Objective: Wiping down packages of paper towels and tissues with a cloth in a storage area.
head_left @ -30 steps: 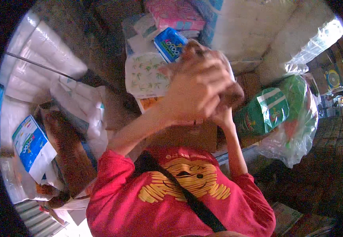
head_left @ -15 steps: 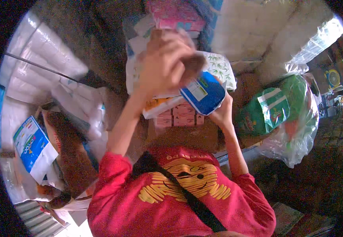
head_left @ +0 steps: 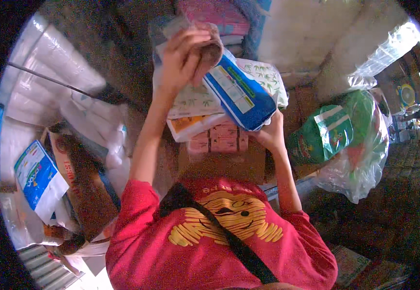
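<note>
A blue and white soft pack (head_left: 241, 94) hangs tilted in front of me, held at both ends. My left hand (head_left: 183, 58) is raised and grips its upper end, where something brownish shows between the fingers. My right hand (head_left: 268, 134) holds its lower end from beneath. Under the pack lies a stack of flat packs: a white one with a green leaf print (head_left: 195, 101), an orange and white one (head_left: 190, 126), and pink ones (head_left: 219, 142). They rest on a brown cardboard box (head_left: 219, 166).
A green pack (head_left: 323, 135) sits inside a clear plastic bag (head_left: 365, 164) at the right. White wrapped bundles (head_left: 40, 72) fill the left side, with a blue and white pack (head_left: 38, 179) and an open brown carton (head_left: 82, 188) below them. More pink packs (head_left: 210, 12) lie at the top.
My hands were clasped together high up by the blue pack. They have since come apart: the left has risen with the pack's top end, the right has dropped to its lower end.
</note>
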`<state>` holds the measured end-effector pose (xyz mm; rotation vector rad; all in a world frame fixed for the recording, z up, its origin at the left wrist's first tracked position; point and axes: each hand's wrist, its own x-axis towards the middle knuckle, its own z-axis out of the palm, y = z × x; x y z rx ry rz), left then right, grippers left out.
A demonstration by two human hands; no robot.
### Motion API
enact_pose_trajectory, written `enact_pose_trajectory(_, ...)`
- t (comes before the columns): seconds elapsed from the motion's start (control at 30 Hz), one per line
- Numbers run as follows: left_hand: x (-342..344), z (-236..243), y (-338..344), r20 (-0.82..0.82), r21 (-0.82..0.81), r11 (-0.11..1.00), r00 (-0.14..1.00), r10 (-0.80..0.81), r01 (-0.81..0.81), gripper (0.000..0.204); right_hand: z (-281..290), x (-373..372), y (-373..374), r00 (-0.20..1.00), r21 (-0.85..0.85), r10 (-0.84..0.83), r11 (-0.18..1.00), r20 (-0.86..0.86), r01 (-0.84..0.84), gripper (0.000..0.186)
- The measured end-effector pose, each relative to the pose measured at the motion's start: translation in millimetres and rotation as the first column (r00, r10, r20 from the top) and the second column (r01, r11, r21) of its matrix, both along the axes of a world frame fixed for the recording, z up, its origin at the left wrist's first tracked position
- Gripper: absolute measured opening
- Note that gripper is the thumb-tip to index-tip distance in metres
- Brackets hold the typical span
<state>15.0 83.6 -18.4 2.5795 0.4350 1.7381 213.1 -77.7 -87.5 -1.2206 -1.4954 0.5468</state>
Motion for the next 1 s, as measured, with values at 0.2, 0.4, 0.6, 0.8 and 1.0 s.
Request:
enact_pose_trajectory(0.2,36,9,-94,-0.244,-0.07,0.98,0.949,-0.199,0.188,0.029,-23,15,4,0.98,-0.038,-0.08,0.995,0.182,0.089,0.061)
enact_pose_trajectory(0.4,38,-11,-86,-0.356,0.042,0.989,0.927,-0.118,0.142,0.034,-25,19,2,0.834,-0.16,-0.054,0.973,0.549,0.168,0.042)
enact_pose_trajectory(0.6,20,-2,-1,-0.051,-0.009,0.998,0.997,0.06,-0.06,0.028,-6,4,2,0.972,-0.12,-0.05,0.993,-0.228,0.023,0.064)
enact_pose_trajectory(0.8,53,6,-76,-0.174,-0.026,0.998,0.983,-0.058,0.055,0.024,-16,7,2,0.979,-0.025,-0.058,0.998,-0.197,0.054,0.05)
enact_pose_trajectory(1.0,62,1,-95,-0.228,0.045,0.991,0.967,-0.114,0.127,0.033,-8,11,-1,0.973,0.248,-0.06,0.969,0.223,0.003,0.032)
